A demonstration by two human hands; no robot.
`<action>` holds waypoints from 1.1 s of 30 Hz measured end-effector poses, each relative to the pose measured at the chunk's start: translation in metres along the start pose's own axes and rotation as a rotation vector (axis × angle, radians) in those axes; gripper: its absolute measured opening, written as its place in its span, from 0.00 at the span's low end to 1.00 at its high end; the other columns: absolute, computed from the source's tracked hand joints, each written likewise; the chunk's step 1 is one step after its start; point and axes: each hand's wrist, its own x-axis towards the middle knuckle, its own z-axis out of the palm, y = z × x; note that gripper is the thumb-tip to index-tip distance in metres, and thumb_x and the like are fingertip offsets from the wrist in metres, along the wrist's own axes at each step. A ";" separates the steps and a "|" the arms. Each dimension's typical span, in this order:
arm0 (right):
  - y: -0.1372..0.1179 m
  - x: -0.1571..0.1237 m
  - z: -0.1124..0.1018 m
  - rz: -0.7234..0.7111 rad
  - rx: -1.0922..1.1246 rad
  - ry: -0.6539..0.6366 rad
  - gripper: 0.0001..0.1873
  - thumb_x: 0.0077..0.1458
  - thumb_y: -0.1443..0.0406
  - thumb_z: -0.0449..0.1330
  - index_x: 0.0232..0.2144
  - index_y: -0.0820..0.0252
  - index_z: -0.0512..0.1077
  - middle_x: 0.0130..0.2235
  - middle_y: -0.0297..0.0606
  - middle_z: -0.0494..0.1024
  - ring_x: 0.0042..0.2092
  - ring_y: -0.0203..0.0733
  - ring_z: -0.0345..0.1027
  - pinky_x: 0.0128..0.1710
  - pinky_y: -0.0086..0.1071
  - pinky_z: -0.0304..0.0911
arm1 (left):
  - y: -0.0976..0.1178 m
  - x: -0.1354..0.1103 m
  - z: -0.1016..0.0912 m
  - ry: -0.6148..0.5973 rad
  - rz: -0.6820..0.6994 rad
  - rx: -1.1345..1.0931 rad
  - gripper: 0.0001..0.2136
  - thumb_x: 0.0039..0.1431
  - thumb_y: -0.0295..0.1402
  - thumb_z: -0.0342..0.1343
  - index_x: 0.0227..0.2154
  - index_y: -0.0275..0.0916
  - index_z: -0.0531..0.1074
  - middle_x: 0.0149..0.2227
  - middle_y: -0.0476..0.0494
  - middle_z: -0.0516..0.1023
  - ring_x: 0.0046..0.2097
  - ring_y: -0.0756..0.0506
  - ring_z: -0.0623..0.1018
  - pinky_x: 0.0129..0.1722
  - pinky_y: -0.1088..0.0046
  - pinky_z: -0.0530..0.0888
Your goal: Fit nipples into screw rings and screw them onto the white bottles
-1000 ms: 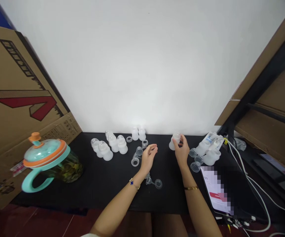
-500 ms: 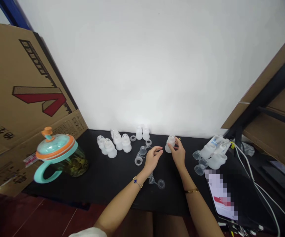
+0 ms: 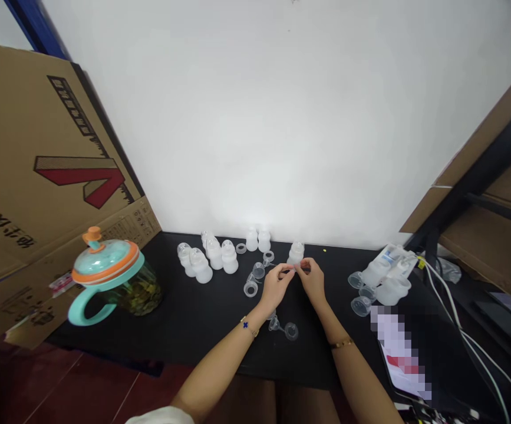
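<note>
My left hand [image 3: 274, 284] and my right hand [image 3: 312, 278] meet over the black table [image 3: 202, 324], fingertips pinched together just below a small white bottle [image 3: 296, 253] that stands behind them. Both hands look closed on a tiny clear piece between them; I cannot make out what it is. Several finished white bottles [image 3: 211, 258] stand in a group to the left, two more [image 3: 257, 239] by the wall. Loose clear nipples and rings [image 3: 255, 278] lie near my left hand, and two clear nipples [image 3: 283, 327] lie under my wrists.
A teal and orange lidded jug [image 3: 111, 278] stands at the table's left, before a leaning cardboard box [image 3: 34, 176]. More bottles and clear caps [image 3: 376, 281] lie at the right. A phone [image 3: 403, 359] and white cables [image 3: 458, 330] are further right, under a dark shelf frame [image 3: 471, 182].
My right hand carried the white bottle leftward and set it down by the wall. Both hands then came together with pinched fingertips. The camera view shifted slightly to the right and up.
</note>
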 end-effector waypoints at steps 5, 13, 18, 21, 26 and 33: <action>0.001 0.000 0.002 0.010 -0.002 -0.074 0.14 0.49 0.51 0.62 0.29 0.55 0.73 0.31 0.39 0.79 0.35 0.50 0.74 0.36 0.41 0.68 | 0.000 0.000 0.000 -0.012 -0.005 -0.010 0.11 0.58 0.39 0.59 0.40 0.40 0.79 0.39 0.42 0.82 0.37 0.43 0.80 0.38 0.68 0.75; 0.005 0.000 0.004 0.028 0.010 -0.159 0.14 0.52 0.56 0.60 0.38 0.54 0.78 0.37 0.40 0.84 0.41 0.52 0.78 0.43 0.45 0.69 | 0.002 0.000 -0.001 -0.021 0.002 -0.007 0.11 0.59 0.38 0.59 0.41 0.40 0.79 0.42 0.41 0.82 0.39 0.42 0.81 0.42 0.66 0.76; 0.009 0.000 0.006 0.008 -0.016 -0.193 0.17 0.55 0.57 0.58 0.45 0.53 0.79 0.43 0.40 0.83 0.47 0.53 0.77 0.51 0.48 0.67 | 0.001 0.000 -0.001 -0.017 -0.007 0.018 0.11 0.59 0.38 0.58 0.41 0.39 0.79 0.44 0.40 0.82 0.39 0.43 0.80 0.41 0.67 0.75; 0.011 0.000 0.006 -0.014 -0.120 -0.254 0.21 0.58 0.59 0.55 0.51 0.55 0.76 0.49 0.42 0.81 0.51 0.52 0.75 0.54 0.46 0.65 | 0.000 0.000 -0.001 -0.020 0.002 0.044 0.12 0.59 0.37 0.57 0.42 0.39 0.78 0.45 0.40 0.82 0.38 0.44 0.79 0.41 0.68 0.75; 0.014 0.002 0.007 -0.021 -0.260 -0.349 0.26 0.61 0.62 0.50 0.59 0.59 0.70 0.56 0.45 0.77 0.57 0.50 0.70 0.58 0.43 0.62 | -0.004 0.002 -0.001 -0.024 0.003 0.049 0.12 0.59 0.37 0.57 0.42 0.39 0.79 0.44 0.41 0.82 0.39 0.44 0.79 0.41 0.69 0.75; 0.022 0.005 0.009 -0.018 -0.260 -0.409 0.28 0.61 0.64 0.49 0.62 0.59 0.66 0.59 0.45 0.73 0.61 0.49 0.66 0.61 0.44 0.59 | -0.004 0.002 -0.001 -0.040 0.001 0.089 0.13 0.60 0.38 0.56 0.44 0.40 0.79 0.44 0.43 0.82 0.37 0.45 0.79 0.38 0.70 0.74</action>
